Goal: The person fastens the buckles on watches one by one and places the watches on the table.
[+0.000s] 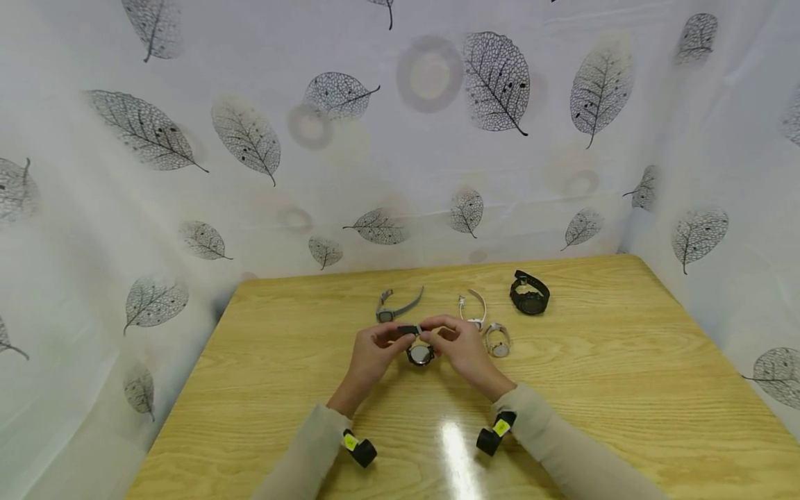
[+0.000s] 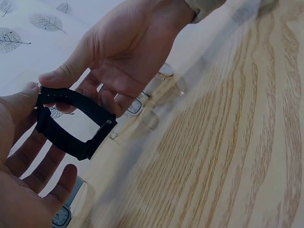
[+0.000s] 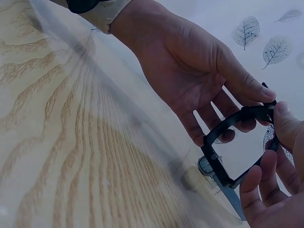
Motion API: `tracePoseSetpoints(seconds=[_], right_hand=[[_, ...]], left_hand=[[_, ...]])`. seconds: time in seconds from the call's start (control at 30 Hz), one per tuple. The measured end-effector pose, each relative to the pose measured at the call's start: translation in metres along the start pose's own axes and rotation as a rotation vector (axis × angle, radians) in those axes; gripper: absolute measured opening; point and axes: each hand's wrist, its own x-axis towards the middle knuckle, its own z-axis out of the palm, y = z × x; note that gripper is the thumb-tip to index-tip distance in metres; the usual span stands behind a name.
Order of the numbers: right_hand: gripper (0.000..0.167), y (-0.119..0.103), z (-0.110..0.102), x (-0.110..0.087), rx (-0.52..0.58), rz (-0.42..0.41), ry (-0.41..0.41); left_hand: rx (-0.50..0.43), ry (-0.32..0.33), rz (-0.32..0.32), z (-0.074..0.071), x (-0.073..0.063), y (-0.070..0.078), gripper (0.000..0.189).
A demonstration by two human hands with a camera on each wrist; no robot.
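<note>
A black-strapped wristwatch [image 1: 421, 355] with a round face is held up between both hands, its strap bent into a loop. My left hand [image 1: 373, 357] pinches one strap end between thumb and fingers. With its thumb and fingertips, my right hand [image 1: 465, 351] pinches the strap close by, where the ends meet near the buckle. In the left wrist view the looped black strap [image 2: 66, 137] hangs with the watch case at its lower right. The right wrist view shows the case [image 3: 216, 164] edge-on; whether the strap is fastened I cannot tell.
On the wooden table [image 1: 275, 375], a grey watch [image 1: 385, 315] lies behind the left hand. A white watch [image 1: 476, 323] and a light-strapped, round-faced watch [image 1: 500, 349] lie near the right hand. Farther back right is a bulky black watch [image 1: 532, 303]. A leaf-patterned curtain [image 1: 400, 160] surrounds the table.
</note>
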Motion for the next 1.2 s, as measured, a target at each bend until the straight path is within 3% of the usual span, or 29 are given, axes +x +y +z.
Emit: tracePoseSetpoints(seconds=[0.37,0.57,0.73,0.87,1.2], right_hand=[[0.024,-0.002,0.0,-0.002,0.005,-0.003,-0.002],[0.036,-0.001,0.0,-0.004,-0.005,-0.007,-0.01],[0.042,0.001,-0.001,-0.006,-0.015,0.025,-0.066],[0.038,0.004,-0.003,-0.009,-0.015,0.028,-0.106],[0.031,0.003,-0.009,-0.012,-0.067,-0.005,-0.046]], left_hand=[[0.01,0.017,0.006,0.001,0.0,0.0,0.017],[-0.034,0.07,-0.002,0.005,0.0,0.002,0.017],[-0.057,0.086,0.016,0.004,0.0,0.001,0.017],[-0.052,0.078,0.033,0.002,0.0,0.0,0.018],[-0.074,0.007,0.013,-0.003,-0.002,-0.002,0.023]])
